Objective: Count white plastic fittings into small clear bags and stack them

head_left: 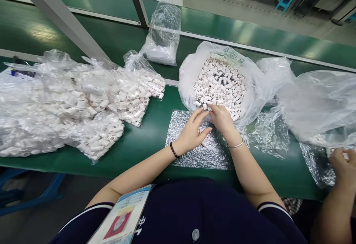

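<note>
My left hand (191, 132) is over a flat, crinkled clear plastic bag (191, 160), its thumb stretched away from the fingers. Small white pipe fittings lie on that bag, partly hidden beneath the palm. At the near rim of a large open plastic bag (189, 73), my right hand (221, 119) has its fingers closed on a white pipe fitting (209, 108). Another fitting (205, 106) shows beside it, close to my left fingertips. The large bag holds a heap of white pipe fittings (219, 84).
Filled clear bags of fittings (83, 106) are piled on the green table (150, 140) at left. An upright clear bag (164, 32) stands behind. At right are another large bag (319, 103) and a co-worker's hand (343, 166). A grey post (61, 14) slants across the left.
</note>
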Motion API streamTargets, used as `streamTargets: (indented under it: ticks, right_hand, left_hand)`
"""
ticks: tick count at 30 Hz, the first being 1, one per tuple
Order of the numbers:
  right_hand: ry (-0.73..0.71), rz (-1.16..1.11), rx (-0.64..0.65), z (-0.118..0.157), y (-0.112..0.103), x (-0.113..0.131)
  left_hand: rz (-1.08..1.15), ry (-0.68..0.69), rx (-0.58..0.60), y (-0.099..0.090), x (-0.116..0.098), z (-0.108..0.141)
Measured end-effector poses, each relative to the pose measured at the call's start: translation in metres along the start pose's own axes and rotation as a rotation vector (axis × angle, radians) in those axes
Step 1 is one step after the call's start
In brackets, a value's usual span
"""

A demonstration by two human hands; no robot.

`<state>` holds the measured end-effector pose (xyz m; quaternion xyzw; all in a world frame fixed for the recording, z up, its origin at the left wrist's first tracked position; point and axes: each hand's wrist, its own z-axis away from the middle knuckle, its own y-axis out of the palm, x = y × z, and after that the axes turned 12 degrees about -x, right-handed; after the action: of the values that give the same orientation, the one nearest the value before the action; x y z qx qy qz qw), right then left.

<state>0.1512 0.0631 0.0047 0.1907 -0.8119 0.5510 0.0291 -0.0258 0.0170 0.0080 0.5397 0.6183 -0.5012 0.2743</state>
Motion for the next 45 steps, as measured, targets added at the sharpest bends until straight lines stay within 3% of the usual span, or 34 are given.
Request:
streamTargets:
  ticks: [3,6,9,13,17,22,28,39,45]
  right_hand:
    - [-0.030,-0.145,-0.179,0.019,-0.006,0.014]
    - [-0.061,-0.233,-0.253,0.037,-0.007,0.036]
    - [-0.060,-0.371,-0.247,0.046,-0.009,0.050]
    - [-0.051,-0.564,-0.183,0.047,-0.014,0.050]
    - [-0.056,-0.605,-0.219,0.049,-0.014,0.047]
    - [0.006,-0.603,-0.376,0.051,-0.011,0.053]
    - [-0.023,-0.527,-0.464,0.050,-0.007,0.052]
    - [-0.296,-0.476,-0.267,0.047,-0.008,0.037]
    - [-0.250,-0.425,-0.157,0.046,-0.008,0.033]
  left_hand:
    - [0.498,-0.378,-0.076,0.010,0.002,0.001]
    - [0.948,-0.719,-0.114,0.011,0.001,0.001]
    - [1.185,-0.901,-0.147,0.003,-0.002,-0.003]
    - [1.294,-1.053,-0.142,-0.009,-0.005,-0.010]
    - [1.319,-1.071,-0.184,-0.011,-0.006,-0.012]
    - [1.324,-1.094,-0.239,-0.009,-0.003,-0.011]
    - [1.320,-1.100,-0.216,-0.007,0.004,-0.009]
    - [1.247,-1.027,-0.024,-0.010,0.012,-0.008]
    - [1.204,-1.050,0.067,-0.012,0.015,-0.007]
